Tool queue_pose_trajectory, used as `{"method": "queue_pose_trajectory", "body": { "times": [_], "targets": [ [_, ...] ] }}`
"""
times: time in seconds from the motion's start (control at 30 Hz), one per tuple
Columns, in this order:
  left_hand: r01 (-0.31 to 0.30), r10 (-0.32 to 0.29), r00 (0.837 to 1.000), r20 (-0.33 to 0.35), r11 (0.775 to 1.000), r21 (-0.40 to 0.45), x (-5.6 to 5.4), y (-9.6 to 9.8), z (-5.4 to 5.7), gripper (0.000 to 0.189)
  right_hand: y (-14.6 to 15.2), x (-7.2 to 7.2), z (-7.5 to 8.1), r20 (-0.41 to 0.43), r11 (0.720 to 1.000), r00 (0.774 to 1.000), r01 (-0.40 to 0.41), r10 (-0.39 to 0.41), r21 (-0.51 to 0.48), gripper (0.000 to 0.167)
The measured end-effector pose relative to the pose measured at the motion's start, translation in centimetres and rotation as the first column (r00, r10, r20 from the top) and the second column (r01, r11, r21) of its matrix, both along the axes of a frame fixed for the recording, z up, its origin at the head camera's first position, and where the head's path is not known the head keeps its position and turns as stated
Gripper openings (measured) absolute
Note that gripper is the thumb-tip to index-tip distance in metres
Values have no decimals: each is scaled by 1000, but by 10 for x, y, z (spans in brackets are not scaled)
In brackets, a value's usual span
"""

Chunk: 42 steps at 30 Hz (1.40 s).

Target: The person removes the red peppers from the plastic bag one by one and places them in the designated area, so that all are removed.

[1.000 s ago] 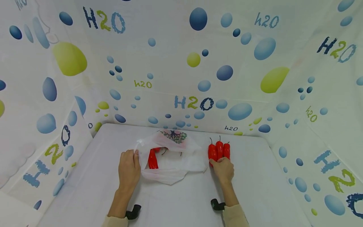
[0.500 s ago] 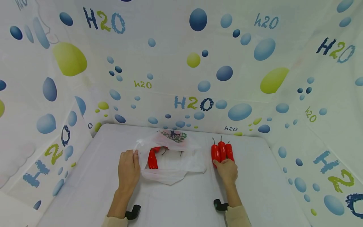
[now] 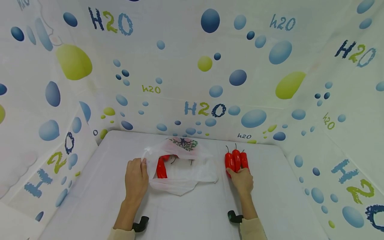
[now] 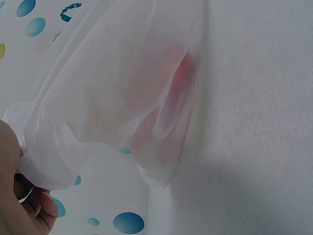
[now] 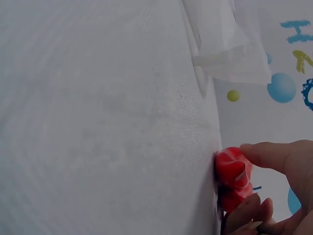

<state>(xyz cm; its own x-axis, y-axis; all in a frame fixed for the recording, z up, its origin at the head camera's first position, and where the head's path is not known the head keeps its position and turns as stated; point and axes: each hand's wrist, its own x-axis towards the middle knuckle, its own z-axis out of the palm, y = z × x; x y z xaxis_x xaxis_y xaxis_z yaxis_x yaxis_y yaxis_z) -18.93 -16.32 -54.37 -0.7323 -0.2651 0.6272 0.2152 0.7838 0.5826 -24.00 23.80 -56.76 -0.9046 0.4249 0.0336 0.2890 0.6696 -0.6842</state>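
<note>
Your left hand [image 3: 136,178], fingers clamped on the edge of a translucent white plastic bag [image 3: 207,170], glossy red peppers [image 3: 161,169] within its opening; your right hand [image 3: 242,181], fingers clamped about three slender red peppers [image 3: 236,160] on the white tabletop [image 3: 189,216].

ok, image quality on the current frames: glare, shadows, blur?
Head: fairly even light, small glare spots on the three red peppers; left wrist: dim and greyish, creases in the white plastic bag look soft, broad shadow low on the table; right wrist: also dim, shadow on the table beside the peppers.
</note>
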Motion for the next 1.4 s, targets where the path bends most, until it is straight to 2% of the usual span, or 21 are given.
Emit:
{"method": "queue_pose_trajectory", "body": {
  "times": [0.33,0.6,0.83,1.0,1.13,1.4],
  "targets": [
    [4,-4,1000,-3,1000,-1,0,1,1,17,-11,0,17,-112,1000,994,1,-2,-11,38],
    [1,-1,1000,0,1000,-1,1,0,2,17,-30,-1,37,-255,993,965,-85,61,-81,30],
    [1,-1,1000,-4,1000,12,0,-1,3,17,-51,2,50,-268,978,955,-167,128,-128,27],
    [7,-7,1000,-7,1000,16,0,-1,1,16,-62,3,53,-288,966,940,-225,181,-128,23],
    [2,-2,1000,-1,1000,17,0,-1,0,16,-72,5,54,-307,950,923,-284,233,-131,20],
    [0,0,1000,7,1000,26,1,0,2,17,-100,8,52,-349,902,865,-418,360,-106,15]
  ]
}}
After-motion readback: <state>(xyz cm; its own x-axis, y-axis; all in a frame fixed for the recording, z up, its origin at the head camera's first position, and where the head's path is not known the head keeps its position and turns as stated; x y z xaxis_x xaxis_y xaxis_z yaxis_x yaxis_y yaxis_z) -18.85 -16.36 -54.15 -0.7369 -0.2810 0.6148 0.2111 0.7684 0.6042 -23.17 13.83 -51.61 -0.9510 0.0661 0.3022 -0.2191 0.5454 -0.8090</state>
